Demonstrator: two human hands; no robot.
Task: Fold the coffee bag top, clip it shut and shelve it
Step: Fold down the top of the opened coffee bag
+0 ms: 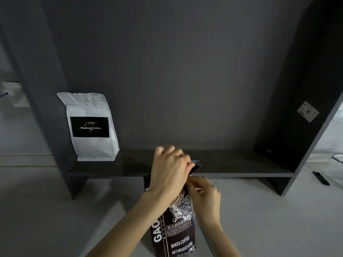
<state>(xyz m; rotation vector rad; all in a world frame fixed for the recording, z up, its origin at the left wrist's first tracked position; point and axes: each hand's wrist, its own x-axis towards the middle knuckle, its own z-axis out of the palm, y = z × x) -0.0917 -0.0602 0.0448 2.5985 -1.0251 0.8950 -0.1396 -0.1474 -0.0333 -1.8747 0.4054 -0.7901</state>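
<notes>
Coffee bag (pixel 174 229), the dark foil one, is standing upright on the pale bench (pixel 55 210) just in front of the dark shelf (pixel 232 164), and we are working on its top. Our left hand (pixel 168 173) is closing its grip over the upper part of the bag from above, fingers curled around the foil, while our right hand (pixel 206 195) is pinching the bag's near edge just below that, thumb and fingers pressed together on the material. A corner of the folded top (pixel 196 165) is poking out beside the left hand, level with the shelf's front lip. To do this fold well, we judge we should be flattening the foil across its whole width before turning it down, keeping the crease straight and pressing the air out, so that the clip will bite evenly. No clip is visible in our hands; a small dark object (pixel 321 178) is lying on the bench right of the shelf, but we cannot tell what it is. On the shelf's left end a white coffee bag (pixel 91 127) is standing, leaving room beside it.
</notes>
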